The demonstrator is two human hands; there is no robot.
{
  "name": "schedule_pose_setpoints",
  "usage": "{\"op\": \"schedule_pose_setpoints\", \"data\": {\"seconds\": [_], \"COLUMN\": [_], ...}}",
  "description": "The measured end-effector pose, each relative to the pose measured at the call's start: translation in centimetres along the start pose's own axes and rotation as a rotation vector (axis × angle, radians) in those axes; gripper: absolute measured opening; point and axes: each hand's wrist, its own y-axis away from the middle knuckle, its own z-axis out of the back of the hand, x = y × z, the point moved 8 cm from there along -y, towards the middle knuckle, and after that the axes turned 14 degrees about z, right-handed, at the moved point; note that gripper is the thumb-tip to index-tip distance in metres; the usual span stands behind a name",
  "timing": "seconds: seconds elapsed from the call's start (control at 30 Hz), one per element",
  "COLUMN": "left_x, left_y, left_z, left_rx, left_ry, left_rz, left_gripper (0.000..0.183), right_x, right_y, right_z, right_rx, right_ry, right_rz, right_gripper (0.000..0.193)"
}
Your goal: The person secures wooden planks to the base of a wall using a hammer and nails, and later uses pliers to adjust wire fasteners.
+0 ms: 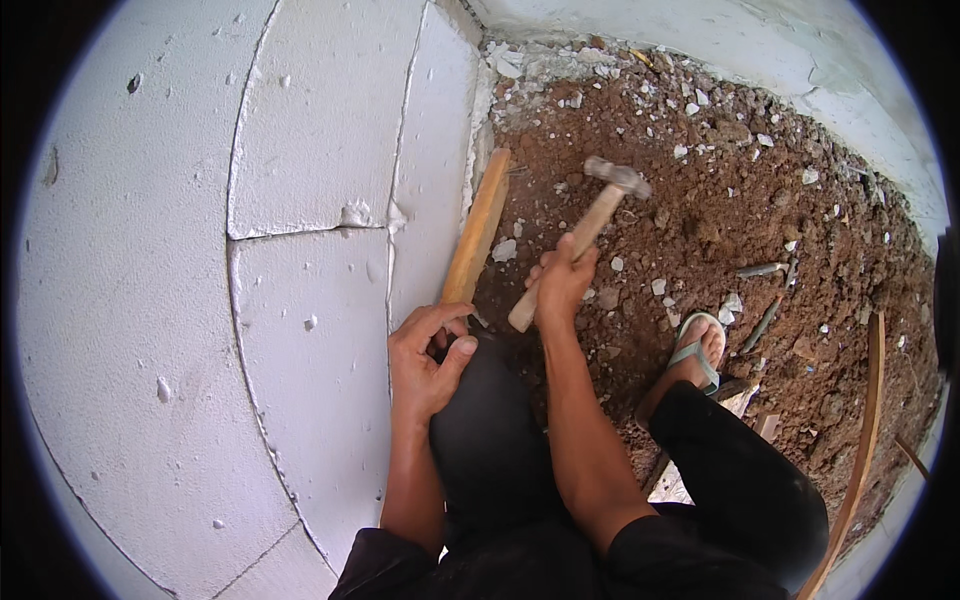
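My right hand (565,280) grips the wooden handle of a hammer (600,212), its metal head raised up and to the right over the soil. My left hand (428,355) is beside the block wall, at the near end of a wooden batten (478,230). Its fingers are curled and the thumb lies close to them. A small thin grey piece shows by the fingertips; whether the hand holds it, I cannot tell. The batten leans along the foot of the wall, pointing away from me. The hammer head is apart from the batten.
The white block wall (310,300) rises on my left. Brown soil (700,210) with white rubble covers the ground. Several metal tools (765,325) lie to the right, past my sandalled foot (700,350). A long wooden strip (865,430) stands further right, near another pale wall (760,45).
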Motion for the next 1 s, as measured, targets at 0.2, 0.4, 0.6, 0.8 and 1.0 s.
{"op": "schedule_pose_setpoints", "data": {"seconds": [0.2,0.4,0.6,0.8,1.0], "left_x": [-0.1,0.2,0.0,0.3,0.5], "left_y": [0.0,-0.5,-0.6,-0.7,-0.4], "left_z": [1.1,0.4,0.3,0.3,0.7], "left_rx": [-0.022,-0.01,-0.018,-0.002,-0.006], "left_ry": [0.018,0.048,0.026,0.095,0.07], "left_rz": [-0.025,-0.024,-0.042,-0.033,-0.031], "left_gripper": [0.036,0.037,0.039,0.04,0.039], "right_x": [1.7,-2.5,-0.5,-0.8,7.7], "right_y": [0.3,0.6,0.9,0.0,-2.0], "right_z": [3.5,-3.2,-0.9,-2.3,5.7], "right_rx": [-0.486,0.224,-0.09,0.08,-0.488], "right_ry": [-0.194,-0.033,-0.034,-0.101,-0.27], "right_rz": [0.155,-0.281,-0.064,-0.224,0.278], "right_gripper": [0.029,0.023,0.021,0.02,0.024]}}
